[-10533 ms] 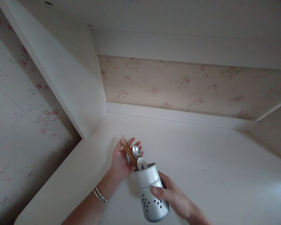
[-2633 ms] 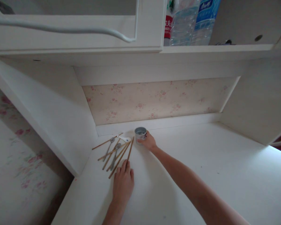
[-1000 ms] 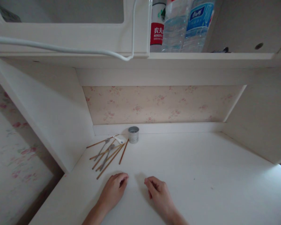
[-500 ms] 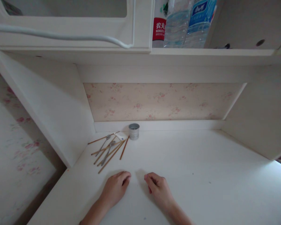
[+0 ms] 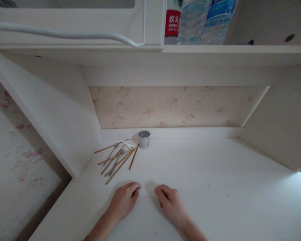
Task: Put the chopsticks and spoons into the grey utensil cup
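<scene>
- A perforated metal canister [image 5: 144, 142] stands upright at the back of a white desk [image 5: 198, 160], its inner wall visible.
- Chopsticks [image 5: 134, 157], two metal spoons [image 5: 120, 152] and a white spoon [image 5: 128, 145] lie scattered outside it.
- Left hand [image 5: 124, 201] and right hand [image 5: 171, 202], fingers curled together, face them.
- Bottles [image 5: 172, 24] stand inside the cupboard [image 5: 263, 21] above.
</scene>
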Demonstrator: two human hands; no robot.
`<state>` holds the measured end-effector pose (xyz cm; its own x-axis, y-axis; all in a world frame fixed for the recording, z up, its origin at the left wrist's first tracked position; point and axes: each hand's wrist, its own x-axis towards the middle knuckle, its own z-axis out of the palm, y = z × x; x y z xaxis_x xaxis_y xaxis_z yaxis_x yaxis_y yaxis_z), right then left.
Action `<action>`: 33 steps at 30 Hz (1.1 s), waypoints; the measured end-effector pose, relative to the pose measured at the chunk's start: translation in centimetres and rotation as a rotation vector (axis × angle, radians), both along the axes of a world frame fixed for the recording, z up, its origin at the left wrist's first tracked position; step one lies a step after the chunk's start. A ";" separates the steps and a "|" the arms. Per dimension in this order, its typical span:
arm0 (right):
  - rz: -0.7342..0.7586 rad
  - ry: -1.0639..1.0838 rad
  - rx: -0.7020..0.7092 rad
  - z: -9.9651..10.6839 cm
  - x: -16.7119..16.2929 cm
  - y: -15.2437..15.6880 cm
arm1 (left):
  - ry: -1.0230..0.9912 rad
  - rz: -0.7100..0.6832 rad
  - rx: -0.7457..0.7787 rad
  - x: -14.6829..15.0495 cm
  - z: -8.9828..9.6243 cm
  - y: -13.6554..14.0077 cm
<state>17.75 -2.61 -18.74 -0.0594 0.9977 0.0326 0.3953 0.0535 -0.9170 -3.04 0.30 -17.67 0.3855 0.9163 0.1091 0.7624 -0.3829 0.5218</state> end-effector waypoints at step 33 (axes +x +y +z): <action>0.019 -0.006 0.004 0.3 -0.1 -0.2 | 0.011 -0.002 0.009 -0.1 -0.1 -0.1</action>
